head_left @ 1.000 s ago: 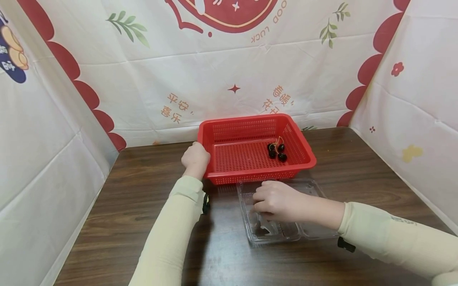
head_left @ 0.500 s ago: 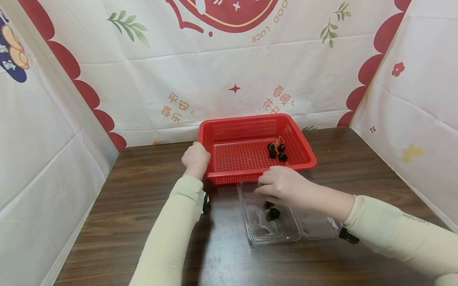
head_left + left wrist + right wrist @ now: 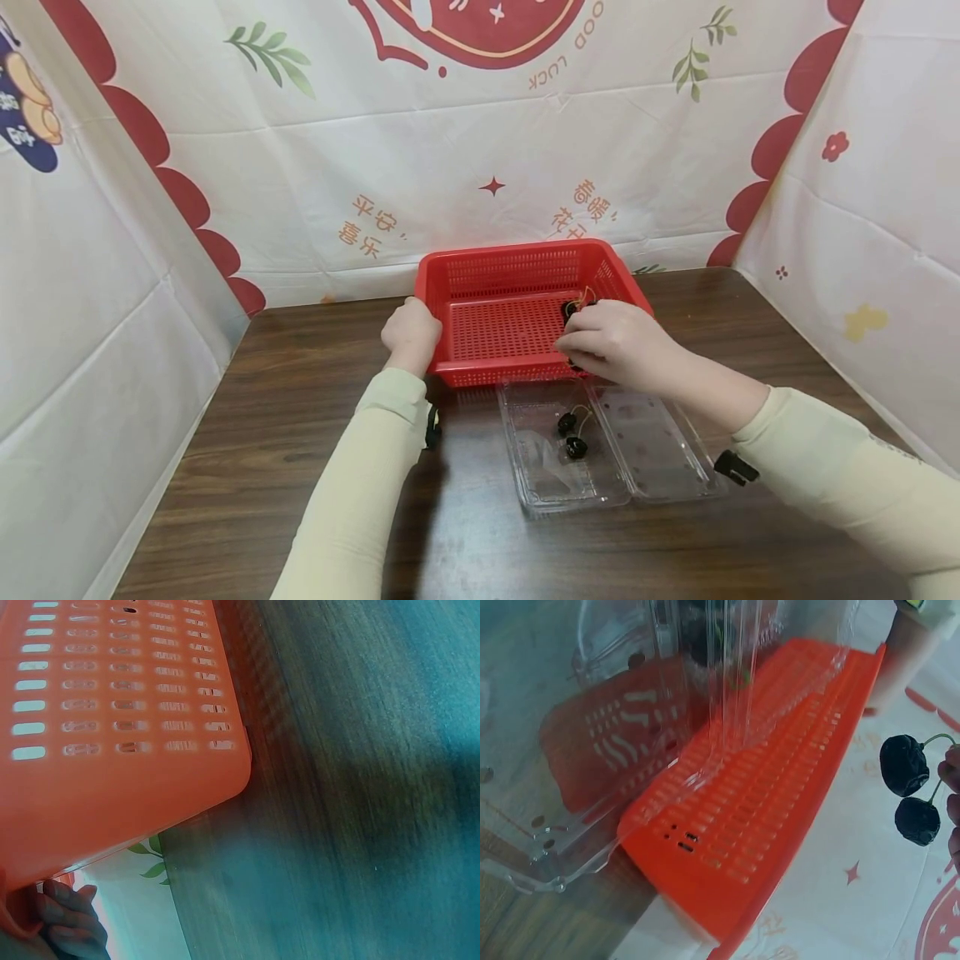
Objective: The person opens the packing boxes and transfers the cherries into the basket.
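Observation:
My left hand grips the left rim of a red plastic basket, its fingers curled at the rim in the left wrist view. Over the basket's front right part, my right hand pinches the thin stems of two dark cherries, which hang below the fingertips in the right wrist view. More dark cherries with yellowish stems lie in the basket, partly hidden by that hand. In front of the basket, a clear plastic clamshell box lies open with two stemmed cherries in its left half.
The brown wooden table carries the basket and box. A white printed cloth stands behind the basket and along both sides. The clamshell's lid half lies flat to the right, beneath my right forearm.
My right hand has lifted out of the clamshell and moved forward over the basket with cherries, uncovering two cherries left in the box. The left hand has stayed on the basket's rim.

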A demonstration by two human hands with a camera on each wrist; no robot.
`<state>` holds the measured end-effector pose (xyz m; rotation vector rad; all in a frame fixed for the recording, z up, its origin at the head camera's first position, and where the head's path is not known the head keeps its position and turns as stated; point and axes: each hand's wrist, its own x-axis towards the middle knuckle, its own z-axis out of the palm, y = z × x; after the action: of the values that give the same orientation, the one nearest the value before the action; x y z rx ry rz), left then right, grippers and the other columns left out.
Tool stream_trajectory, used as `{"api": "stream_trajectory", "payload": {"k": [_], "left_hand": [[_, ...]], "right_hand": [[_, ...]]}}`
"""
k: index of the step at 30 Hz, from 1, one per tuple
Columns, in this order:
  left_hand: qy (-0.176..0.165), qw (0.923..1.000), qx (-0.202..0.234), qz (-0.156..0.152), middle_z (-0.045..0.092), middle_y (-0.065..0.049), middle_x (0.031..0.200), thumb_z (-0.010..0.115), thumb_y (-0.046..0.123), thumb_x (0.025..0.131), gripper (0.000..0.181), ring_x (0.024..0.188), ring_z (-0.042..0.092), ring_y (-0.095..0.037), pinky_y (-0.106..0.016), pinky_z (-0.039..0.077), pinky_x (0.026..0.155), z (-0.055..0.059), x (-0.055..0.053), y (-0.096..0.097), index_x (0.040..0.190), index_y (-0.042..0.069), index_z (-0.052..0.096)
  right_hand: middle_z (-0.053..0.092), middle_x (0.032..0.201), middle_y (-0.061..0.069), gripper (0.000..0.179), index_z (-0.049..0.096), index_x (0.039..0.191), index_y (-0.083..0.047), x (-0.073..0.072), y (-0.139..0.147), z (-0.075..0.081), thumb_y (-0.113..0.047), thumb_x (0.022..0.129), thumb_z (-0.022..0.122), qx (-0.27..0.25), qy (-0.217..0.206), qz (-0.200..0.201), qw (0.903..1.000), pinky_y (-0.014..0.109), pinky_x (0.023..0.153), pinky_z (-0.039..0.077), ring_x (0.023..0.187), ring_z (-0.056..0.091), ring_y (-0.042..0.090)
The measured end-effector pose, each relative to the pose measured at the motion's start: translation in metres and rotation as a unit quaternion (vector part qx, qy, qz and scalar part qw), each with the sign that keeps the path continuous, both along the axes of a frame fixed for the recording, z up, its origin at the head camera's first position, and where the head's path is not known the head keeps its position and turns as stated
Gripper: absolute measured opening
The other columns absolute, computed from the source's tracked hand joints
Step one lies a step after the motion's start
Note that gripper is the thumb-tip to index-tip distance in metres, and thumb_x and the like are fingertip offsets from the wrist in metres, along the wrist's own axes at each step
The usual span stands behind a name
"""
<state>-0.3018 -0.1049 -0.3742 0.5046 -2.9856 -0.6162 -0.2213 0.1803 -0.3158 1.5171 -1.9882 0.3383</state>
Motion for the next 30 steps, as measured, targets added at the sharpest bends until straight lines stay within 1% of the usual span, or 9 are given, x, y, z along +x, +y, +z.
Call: {"api": "stream_trajectory", "payload": {"k": [2,3,9,10,16,19,22,27,30], "left_hand": [[0.001,1.0000,-0.002,0.000,0.065,-0.014,0.093,0.058,0.024,0.092,0.030,0.079,0.063,-0.027,-0.044,0.053,0.066,0.000,0.000,0.000,0.112,0.001,0.055],[0.000,1.0000,-0.003,0.000,0.065,-0.014,0.093,0.057,0.024,0.092,0.031,0.079,0.063,-0.027,-0.044,0.053,0.066,0.000,0.000,0.000,0.112,0.001,0.055],[0.000,1.0000,-0.005,-0.002,0.065,-0.014,0.093,0.057,0.024,0.092,0.031,0.079,0.063,-0.027,-0.043,0.053,0.065,-0.001,-0.001,0.000,0.113,0.001,0.055],[0.001,1.0000,-0.005,-0.002,0.065,-0.014,0.093,0.057,0.024,0.092,0.031,0.078,0.063,-0.027,-0.043,0.053,0.065,-0.001,-0.001,0.000,0.113,0.001,0.055],[-0.001,1.0000,-0.003,-0.003,0.065,-0.014,0.092,0.057,0.024,0.092,0.031,0.078,0.063,-0.026,-0.043,0.053,0.065,0.000,0.000,0.000,0.113,0.001,0.054],[-0.001,1.0000,-0.003,-0.003,0.065,-0.014,0.092,0.057,0.024,0.092,0.031,0.077,0.063,-0.027,-0.043,0.053,0.065,0.001,0.000,0.000,0.112,0.001,0.054],[-0.001,1.0000,-0.002,-0.004,0.065,-0.014,0.092,0.057,0.023,0.092,0.030,0.078,0.063,-0.027,-0.043,0.053,0.065,0.001,0.000,0.000,0.112,0.001,0.054],[0.002,1.0000,-0.002,-0.003,0.065,-0.014,0.092,0.056,0.023,0.092,0.029,0.078,0.063,-0.027,-0.043,0.053,0.065,0.001,0.000,0.000,0.111,0.001,0.055],[0.002,1.0000,-0.001,-0.002,0.065,-0.014,0.092,0.056,0.023,0.092,0.029,0.078,0.063,-0.027,-0.043,0.053,0.065,0.000,0.000,0.000,0.111,0.001,0.055]], "right_hand": [[0.065,0.080,0.002,0.026,0.074,0.087,-0.006,-0.003,0.003,0.001,0.000,0.064,0.085,-0.009,-0.007,-0.017,0.9998,0.035,0.062,0.050,0.069,0.059,0.018],[0.065,0.080,0.002,0.019,0.074,0.087,-0.007,-0.005,0.005,0.001,-0.005,0.071,0.084,-0.013,-0.011,-0.024,0.9996,0.036,0.061,0.050,0.069,0.059,0.018],[0.068,0.082,0.003,0.017,0.075,0.086,-0.007,-0.015,0.013,0.001,-0.006,0.072,0.084,-0.031,-0.037,-0.062,0.9969,0.037,0.064,0.051,0.073,0.062,0.019],[0.068,0.082,0.003,0.023,0.075,0.086,-0.007,-0.017,0.014,0.001,0.000,0.066,0.085,-0.035,-0.043,-0.068,0.9961,0.037,0.063,0.050,0.072,0.062,0.018],[0.069,0.082,0.000,0.022,0.075,0.088,-0.008,-0.029,0.022,0.000,0.004,0.071,0.081,-0.059,-0.087,-0.110,0.9884,0.036,0.064,0.048,0.071,0.061,0.016],[0.071,0.084,0.000,0.021,0.075,0.089,-0.009,-0.034,0.026,-0.002,0.004,0.073,0.080,-0.071,-0.116,-0.146,0.9800,0.037,0.066,0.048,0.074,0.063,0.017],[0.072,0.086,0.000,0.019,0.076,0.091,-0.009,-0.038,0.029,-0.003,0.002,0.076,0.079,-0.082,-0.150,-0.183,0.9683,0.036,0.065,0.047,0.074,0.063,0.016],[0.071,0.084,0.000,0.012,0.077,0.092,-0.010,-0.044,0.032,-0.004,-0.003,0.082,0.076,-0.095,-0.206,-0.241,0.9436,0.030,0.060,0.043,0.066,0.055,0.012],[0.071,0.083,0.001,0.010,0.077,0.093,-0.010,-0.048,0.035,-0.006,-0.006,0.084,0.075,-0.099,-0.237,-0.269,0.9284,0.030,0.059,0.042,0.064,0.052,0.013]]}}
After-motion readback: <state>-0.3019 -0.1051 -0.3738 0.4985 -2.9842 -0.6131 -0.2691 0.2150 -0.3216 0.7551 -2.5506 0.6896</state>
